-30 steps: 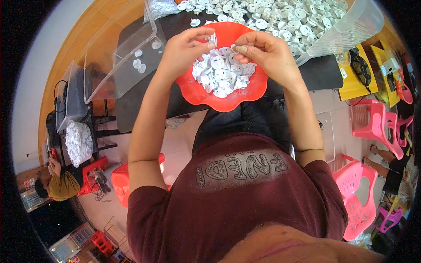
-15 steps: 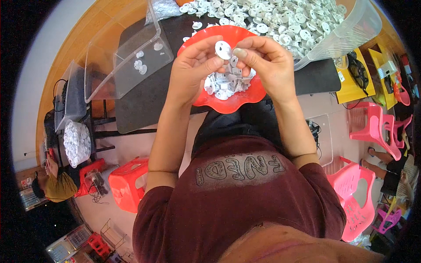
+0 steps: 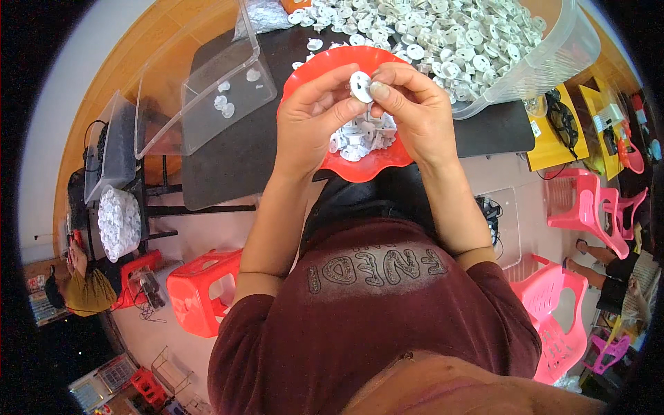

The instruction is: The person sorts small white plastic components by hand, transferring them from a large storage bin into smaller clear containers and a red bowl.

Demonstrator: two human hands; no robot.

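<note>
Left hand (image 3: 308, 128) and right hand (image 3: 420, 114) pinch a white disc (image 3: 360, 84), fingers (image 3: 332, 81) partly hiding it; the red bowl (image 3: 360, 171) masks some bench (image 3: 228, 173) edge.

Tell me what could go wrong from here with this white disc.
The white disc, pinched between the left grip and right grip, could slip and be lost among the similar white pieces in the red bowl beneath. Also, the larger pile reaches close to the bowl's far side, so some of it might get knocked in.
</note>
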